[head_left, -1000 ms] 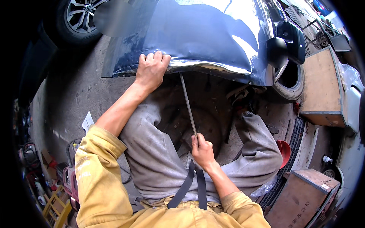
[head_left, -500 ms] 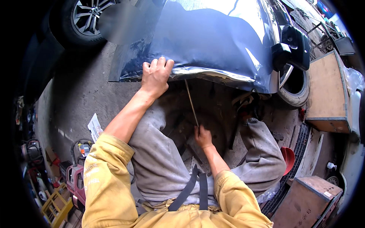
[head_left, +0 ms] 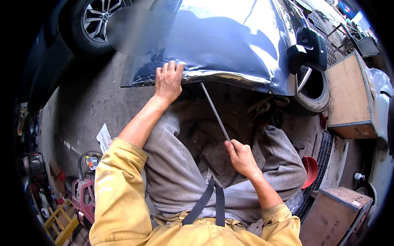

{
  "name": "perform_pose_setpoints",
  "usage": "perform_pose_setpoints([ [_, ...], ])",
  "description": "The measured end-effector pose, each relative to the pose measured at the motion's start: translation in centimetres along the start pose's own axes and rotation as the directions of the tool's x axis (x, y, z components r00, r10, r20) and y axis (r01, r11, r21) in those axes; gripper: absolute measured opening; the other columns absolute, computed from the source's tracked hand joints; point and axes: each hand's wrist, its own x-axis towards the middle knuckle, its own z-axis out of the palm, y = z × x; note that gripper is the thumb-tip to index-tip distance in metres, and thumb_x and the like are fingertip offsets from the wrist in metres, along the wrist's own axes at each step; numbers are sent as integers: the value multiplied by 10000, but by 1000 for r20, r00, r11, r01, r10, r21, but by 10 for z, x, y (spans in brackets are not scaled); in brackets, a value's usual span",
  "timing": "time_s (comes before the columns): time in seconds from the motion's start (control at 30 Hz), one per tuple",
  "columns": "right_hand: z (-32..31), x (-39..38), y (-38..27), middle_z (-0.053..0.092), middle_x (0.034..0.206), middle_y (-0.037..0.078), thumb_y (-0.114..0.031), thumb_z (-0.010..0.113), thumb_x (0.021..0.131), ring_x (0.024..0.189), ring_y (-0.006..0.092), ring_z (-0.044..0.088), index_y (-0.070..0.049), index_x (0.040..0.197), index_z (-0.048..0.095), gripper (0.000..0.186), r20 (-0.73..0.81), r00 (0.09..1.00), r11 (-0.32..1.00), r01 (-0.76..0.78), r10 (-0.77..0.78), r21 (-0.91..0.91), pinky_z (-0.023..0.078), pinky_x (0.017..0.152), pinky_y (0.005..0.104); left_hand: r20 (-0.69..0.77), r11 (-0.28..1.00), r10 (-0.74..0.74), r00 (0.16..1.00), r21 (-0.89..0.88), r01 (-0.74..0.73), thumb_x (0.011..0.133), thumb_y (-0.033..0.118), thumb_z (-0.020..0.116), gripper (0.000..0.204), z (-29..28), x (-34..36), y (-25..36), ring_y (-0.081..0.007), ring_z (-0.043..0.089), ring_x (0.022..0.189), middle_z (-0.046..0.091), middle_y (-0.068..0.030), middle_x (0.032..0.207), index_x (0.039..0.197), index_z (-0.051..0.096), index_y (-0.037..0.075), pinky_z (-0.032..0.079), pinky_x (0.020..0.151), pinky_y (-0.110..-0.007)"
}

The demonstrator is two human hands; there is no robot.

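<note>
A dark blue car door [head_left: 221, 49] lies in front of me, its near edge crumpled and bent, with bare metal showing along the damage. My left hand [head_left: 167, 82] is closed over that near edge, left of the crumpled stretch; the thumb is hidden. In my right hand [head_left: 242, 158], the fist wraps round the lower end of a long thin metal rod [head_left: 215, 110]. The rod slants up and left, and its far end goes out of sight beneath the door's edge. A black side mirror [head_left: 314, 49] sticks out at the door's right.
My bent legs in grey trousers [head_left: 172, 172] straddle the floor below the door. At right stand a tyre [head_left: 318, 98], wooden boxes [head_left: 351, 96] and a red bowl-like piece [head_left: 310, 170]. A car wheel [head_left: 100, 22] is at upper left; a pink machine [head_left: 83, 197] and yellow frame [head_left: 61, 221] lie lower left.
My right hand has moved right and slightly down with the rod, whose visible part looks longer and more slanted. My left hand keeps its hold on the door edge.
</note>
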Motion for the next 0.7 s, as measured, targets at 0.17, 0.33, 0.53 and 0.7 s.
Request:
perform_pose_setpoints([
  [0.17, -16, 3, -2, 465, 546, 230, -288, 542, 1013, 509, 438, 425, 20, 757, 484, 405, 39, 999, 1000, -12, 13, -28, 357, 458, 434, -20, 1000, 5, 1000, -28, -6, 694, -50, 590, 567, -3, -1, -6, -347, 466, 1188, 481, -189, 1217, 1248, 493, 23, 382, 990, -464],
  [0.33, -25, 13, -4, 472, 550, 231, -278, 546, 1011, 534, 459, 444, 6, 751, 481, 391, 80, 997, 996, -15, 22, -85, 357, 458, 450, 78, 998, 37, 996, -49, -33, 738, -85, 523, 726, 17, -3, -18, -391, 278, 1428, 331, -247, 1488, 1441, 357, -9, 218, 1178, -502],
  [0.53, 1, 20, 39, 518, 538, 193, -245, 582, 982, 498, 407, 535, -23, 746, 491, 337, -52, 987, 968, 135, -149, -214, 407, 435, 448, 164, 996, 36, 986, -83, -22, 703, -160, 454, 835, 19, -1, -17, -376, 159, 1486, 214, -241, 1572, 1502, 248, -33, 143, 1211, -473],
  [0.7, 45, 52, 112, 553, 535, 131, -181, 639, 917, 480, 341, 584, -65, 725, 495, 266, -142, 903, 852, 316, -404, -418, 451, 415, 421, 188, 992, 41, 981, -127, -18, 669, -176, 463, 878, 13, -3, -15, -385, 139, 1488, 184, -256, 1577, 1504, 220, -55, 134, 1214, -471],
])
